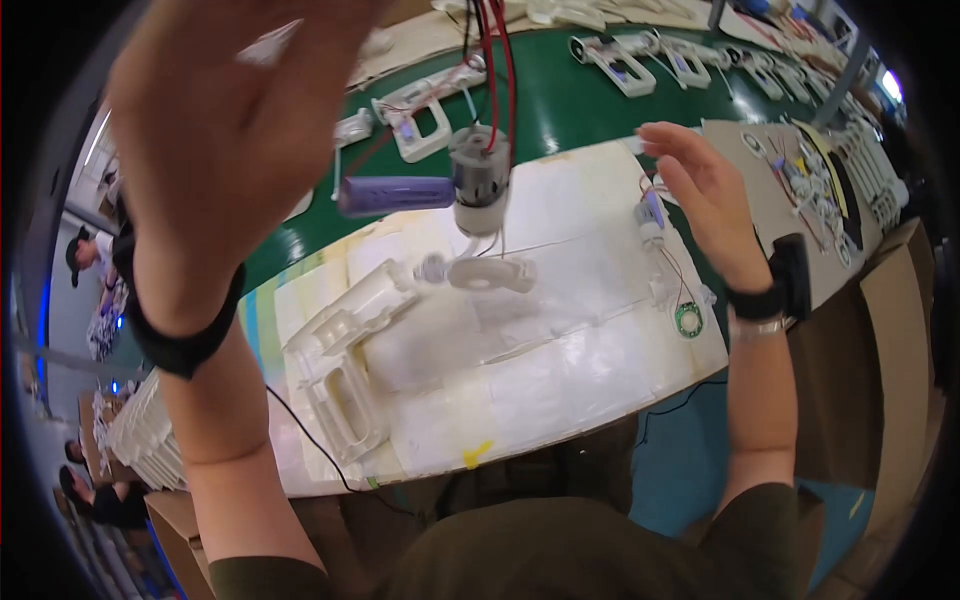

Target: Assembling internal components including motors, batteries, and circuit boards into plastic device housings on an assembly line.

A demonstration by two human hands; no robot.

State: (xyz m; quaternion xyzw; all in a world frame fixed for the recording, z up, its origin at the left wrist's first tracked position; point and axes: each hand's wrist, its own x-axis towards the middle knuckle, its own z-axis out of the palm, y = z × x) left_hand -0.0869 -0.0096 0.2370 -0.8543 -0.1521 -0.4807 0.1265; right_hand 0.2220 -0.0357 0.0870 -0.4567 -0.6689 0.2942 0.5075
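Note:
My left hand (250, 130) is raised high and close, blurred, its fingers hidden or cut off by the upper edge. Beside it, red and black wires (495, 70) run down from that edge to a small silver motor (480, 165) with a white lower end. A purple cylinder (398, 195) is next to the motor, and a white plastic piece (490, 273) shows just below it. My right hand (705, 195) is above the right side of the white board, thumb and fingers apart. Near it are a purple cell (652, 212) with wires and a green ring-shaped circuit board (688, 320).
A white handle-shaped shell half (345, 400) lies on the white-covered work board (560, 340). Several similar white assemblies (615, 65) stand along the green table (545, 125). Cardboard with small parts (800, 190) is at right, above a carton (850, 370). A black cable (310, 432) crosses the left edge.

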